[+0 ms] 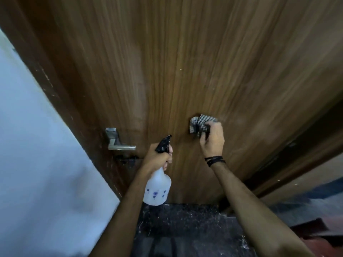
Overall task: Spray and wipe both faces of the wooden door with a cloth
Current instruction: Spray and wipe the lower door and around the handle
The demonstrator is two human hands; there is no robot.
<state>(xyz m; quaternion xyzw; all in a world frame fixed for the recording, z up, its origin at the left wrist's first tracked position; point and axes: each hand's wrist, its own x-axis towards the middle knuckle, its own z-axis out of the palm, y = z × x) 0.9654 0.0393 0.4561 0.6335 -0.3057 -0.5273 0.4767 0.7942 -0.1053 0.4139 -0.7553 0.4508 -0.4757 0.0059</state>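
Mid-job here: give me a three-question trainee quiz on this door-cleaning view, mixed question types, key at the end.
1. True or false: the right hand presses the checked grey-and-white cloth against the brown wooden door.
2. Which hand holds the translucent white spray bottle with the black trigger head? A) left hand B) right hand C) neither
3. Fill in: the silver metal lever handle lies to the ____ of the spray bottle.

Key: 1 true; 2 A; 3 left

A dark speckled stone floor [178, 219] meets the foot of the wooden door [185, 71]; pale dust flecks lie on it.
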